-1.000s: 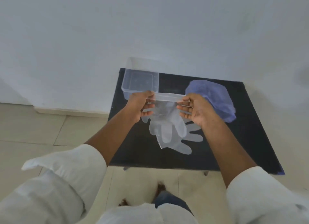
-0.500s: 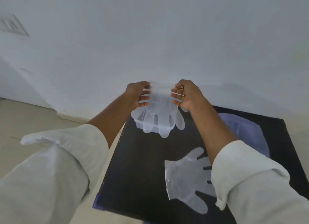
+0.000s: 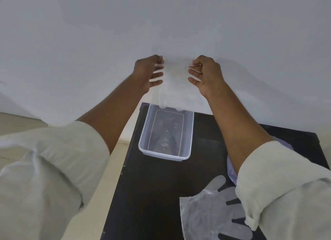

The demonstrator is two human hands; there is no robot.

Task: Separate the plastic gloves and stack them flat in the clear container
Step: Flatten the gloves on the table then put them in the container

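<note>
My left hand (image 3: 149, 72) and my right hand (image 3: 205, 74) are raised in front of the white wall, each pinching one side of a thin clear plastic glove (image 3: 176, 89). The glove hangs between them, its lower end just above the far rim of the clear container (image 3: 143, 146). The container stands on the black table, with nothing I can make out inside. A second clear glove (image 3: 206, 213) lies flat on the table at the near right, partly covered by my right sleeve.
The black table (image 3: 152, 195) stands against a white wall (image 3: 161, 25). A pale blue plastic bag (image 3: 231, 170) lies to the right, mostly hidden by my right arm. Beige floor tiles (image 3: 18, 121) show on the left, beyond the table's left edge.
Both hands lifted one glove off the table and carried it up and away, above the far end of the container. The other glove stayed on the table. My head moved closer.
</note>
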